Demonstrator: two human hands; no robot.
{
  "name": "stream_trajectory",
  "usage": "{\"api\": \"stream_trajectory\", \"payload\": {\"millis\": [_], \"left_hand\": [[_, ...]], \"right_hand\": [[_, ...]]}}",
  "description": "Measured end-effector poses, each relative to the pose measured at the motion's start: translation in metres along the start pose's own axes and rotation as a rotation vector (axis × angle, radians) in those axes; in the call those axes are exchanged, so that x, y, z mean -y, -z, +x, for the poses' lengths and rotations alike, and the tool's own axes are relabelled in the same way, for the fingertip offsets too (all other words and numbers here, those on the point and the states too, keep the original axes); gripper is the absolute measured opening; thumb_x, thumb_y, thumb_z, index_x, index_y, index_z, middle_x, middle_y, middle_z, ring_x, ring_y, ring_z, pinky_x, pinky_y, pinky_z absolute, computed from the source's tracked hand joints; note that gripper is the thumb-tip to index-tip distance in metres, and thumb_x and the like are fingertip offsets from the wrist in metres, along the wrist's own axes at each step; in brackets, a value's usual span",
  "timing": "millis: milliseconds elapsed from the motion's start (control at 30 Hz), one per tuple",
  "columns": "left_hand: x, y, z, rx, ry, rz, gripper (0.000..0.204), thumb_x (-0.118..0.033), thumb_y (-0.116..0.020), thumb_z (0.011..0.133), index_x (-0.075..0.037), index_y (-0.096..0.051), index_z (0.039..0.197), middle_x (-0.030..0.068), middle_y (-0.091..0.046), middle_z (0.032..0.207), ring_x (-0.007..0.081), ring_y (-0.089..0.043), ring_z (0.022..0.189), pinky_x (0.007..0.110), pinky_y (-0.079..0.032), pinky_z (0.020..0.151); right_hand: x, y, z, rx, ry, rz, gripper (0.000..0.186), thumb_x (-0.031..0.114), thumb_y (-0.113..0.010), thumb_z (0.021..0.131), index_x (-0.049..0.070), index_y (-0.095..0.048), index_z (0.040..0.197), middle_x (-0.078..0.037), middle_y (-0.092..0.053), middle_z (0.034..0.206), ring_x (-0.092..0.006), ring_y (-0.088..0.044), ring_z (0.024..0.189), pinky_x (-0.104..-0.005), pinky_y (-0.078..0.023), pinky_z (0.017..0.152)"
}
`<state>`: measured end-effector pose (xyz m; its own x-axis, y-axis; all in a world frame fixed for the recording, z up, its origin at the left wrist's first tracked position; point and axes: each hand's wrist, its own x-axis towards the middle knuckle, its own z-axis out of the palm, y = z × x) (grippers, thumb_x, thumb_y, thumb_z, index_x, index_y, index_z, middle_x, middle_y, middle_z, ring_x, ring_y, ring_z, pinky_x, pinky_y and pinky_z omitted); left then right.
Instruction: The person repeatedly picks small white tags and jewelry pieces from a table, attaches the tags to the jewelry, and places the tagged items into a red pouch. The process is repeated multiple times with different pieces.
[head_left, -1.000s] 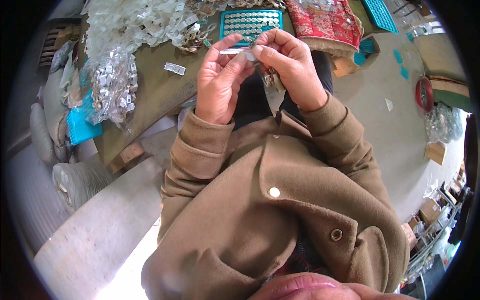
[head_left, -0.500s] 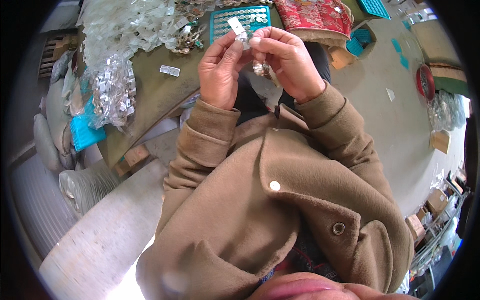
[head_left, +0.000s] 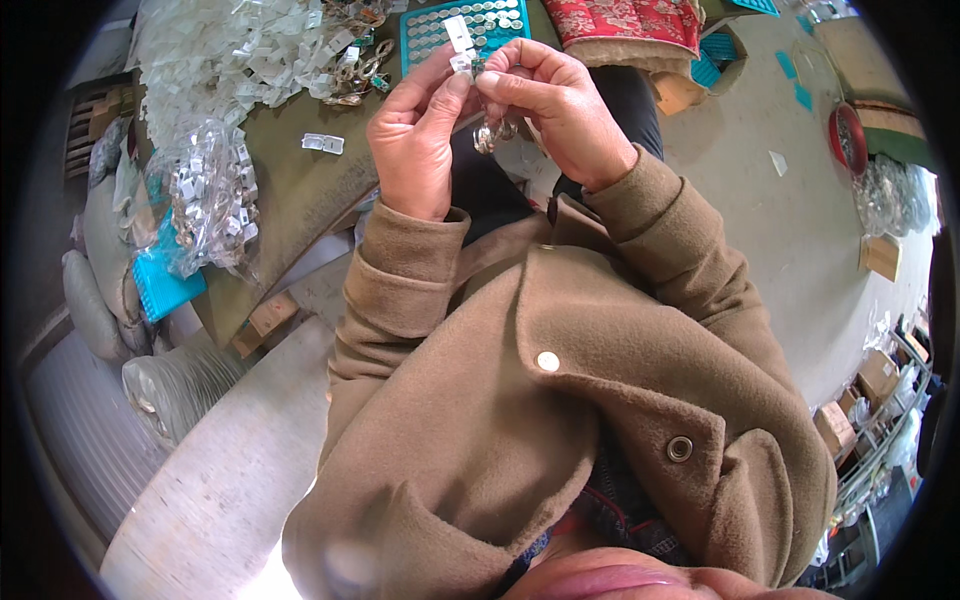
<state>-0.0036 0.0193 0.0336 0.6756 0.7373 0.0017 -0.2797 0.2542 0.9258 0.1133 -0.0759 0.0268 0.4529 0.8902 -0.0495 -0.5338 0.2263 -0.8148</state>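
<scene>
In front of me, both hands meet at a small white hinged plastic case (head_left: 458,34), its lid standing up. My left hand (head_left: 424,135) pinches the case between thumb and fingers. The thumb and forefinger of my right hand (head_left: 562,112) press together at the case's edge, by a small green piece (head_left: 477,66). Below these fingers hangs a coiled thin wire (head_left: 488,136), which seems to be in the right hand's grip; its upper end is hidden. Another white open case (head_left: 322,143) lies on the table (head_left: 310,185) to the left.
Behind my hands is a blue tray (head_left: 406,60) of round white pieces. Many clear-white plastic cases (head_left: 215,50) are heaped at far left, beside coiled wires (head_left: 352,75). A filled plastic bag (head_left: 210,195) sits at the table's left. A red floral cushion (head_left: 625,25) lies far right.
Both hands have shifted slightly left with the case. The coiled wire now hangs farther left beneath the fingers, with its loops more visible.
</scene>
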Motion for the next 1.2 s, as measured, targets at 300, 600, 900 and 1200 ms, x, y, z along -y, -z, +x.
{"api": "stream_trajectory", "payload": {"millis": [300,600,900,1200], "left_hand": [[0.003,0.001,0.000,0.032,-0.055,0.162,0.027,-0.001,-0.063,0.094,0.004,-0.065,0.121,0.0090,-0.071,0.100,0.0130,-0.067,0.086,0.026,-0.057,0.075],[-0.014,0.006,0.002,-0.064,0.141,0.229,0.024,-0.011,-0.065,0.094,0.003,-0.067,0.113,0.0111,-0.073,0.097,0.0125,-0.070,0.080,0.022,-0.055,0.070],[-0.035,0.009,0.001,-0.088,0.306,-0.059,0.023,-0.016,-0.062,0.096,-0.001,-0.067,0.112,0.0128,-0.073,0.100,0.0003,-0.049,0.056,0.014,-0.034,0.047],[-0.034,0.029,0.004,0.028,0.651,-0.843,0.029,-0.017,-0.048,0.103,0.001,-0.054,0.126,0.0172,-0.064,0.125,0.0025,-0.062,0.063,0.016,-0.047,0.047]], "right_hand": [[-0.003,0.001,0.007,-0.024,0.040,-0.164,0.007,0.003,-0.066,0.089,0.001,-0.060,0.092,-0.002,-0.063,0.078,-0.0093,-0.062,0.071,-0.0223,-0.051,0.065],[0.017,-0.011,0.000,0.049,0.003,-0.434,0.011,0.002,-0.063,0.088,0.003,-0.059,0.098,0.002,-0.059,0.076,-0.0042,-0.057,0.069,-0.0207,-0.046,0.059],[0.033,-0.009,-0.002,0.077,0.116,-0.475,0.013,0.000,-0.059,0.088,0.004,-0.057,0.100,0.004,-0.051,0.078,-0.0022,-0.048,0.069,-0.0189,-0.041,0.059],[0.010,0.001,0.003,0.168,0.035,-0.117,0.007,0.001,-0.059,0.089,0.004,-0.057,0.095,-0.002,-0.058,0.077,-0.0129,-0.062,0.070,-0.0271,-0.047,0.058]]}}
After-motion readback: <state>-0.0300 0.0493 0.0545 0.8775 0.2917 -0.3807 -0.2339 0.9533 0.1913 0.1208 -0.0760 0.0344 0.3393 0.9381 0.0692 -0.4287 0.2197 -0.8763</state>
